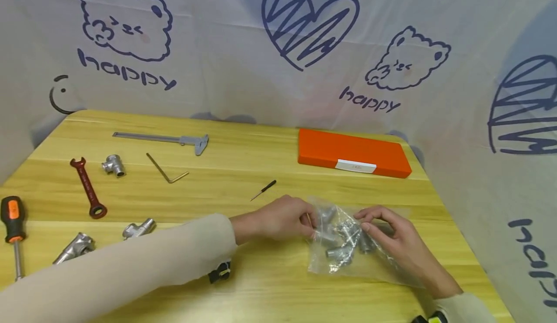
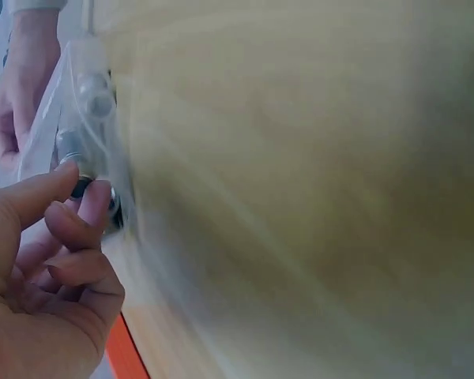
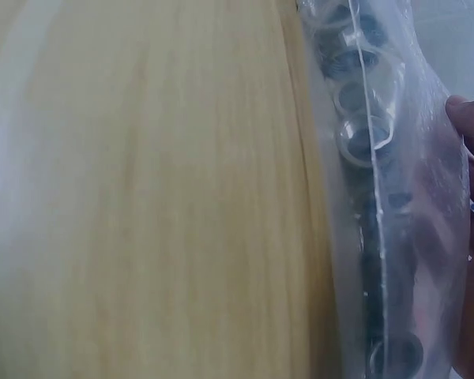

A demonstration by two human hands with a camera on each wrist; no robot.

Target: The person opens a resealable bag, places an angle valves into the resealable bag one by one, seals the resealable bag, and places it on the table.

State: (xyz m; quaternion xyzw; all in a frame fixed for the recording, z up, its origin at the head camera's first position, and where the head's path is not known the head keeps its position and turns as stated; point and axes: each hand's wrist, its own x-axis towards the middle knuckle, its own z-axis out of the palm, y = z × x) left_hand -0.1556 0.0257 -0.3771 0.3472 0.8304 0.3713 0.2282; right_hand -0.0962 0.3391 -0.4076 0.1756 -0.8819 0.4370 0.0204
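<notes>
From the head camera, the clear plastic bag (image 1: 348,241) of metal fittings (image 1: 344,245) lies near the table's (image 1: 243,168) front right corner, its contents blurred; the left hand (image 1: 283,219) pinches its left edge and the right hand (image 1: 391,241) its top, both forearms angled inward. The left wrist view, smeared, shows thumb and fingers (image 2: 91,201) curled onto the bag (image 2: 79,118). The right wrist view shows the bag (image 3: 395,197) running lengthwise up the frame, one fingertip (image 3: 470,118) pressed on it, the hand cut off.

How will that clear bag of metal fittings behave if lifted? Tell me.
The clear bag is thin film, so it would likely sag and crinkle. The metal fittings inside lie loose, so they would probably slide and bunch at the bottom, making it heavy for its size.
</notes>
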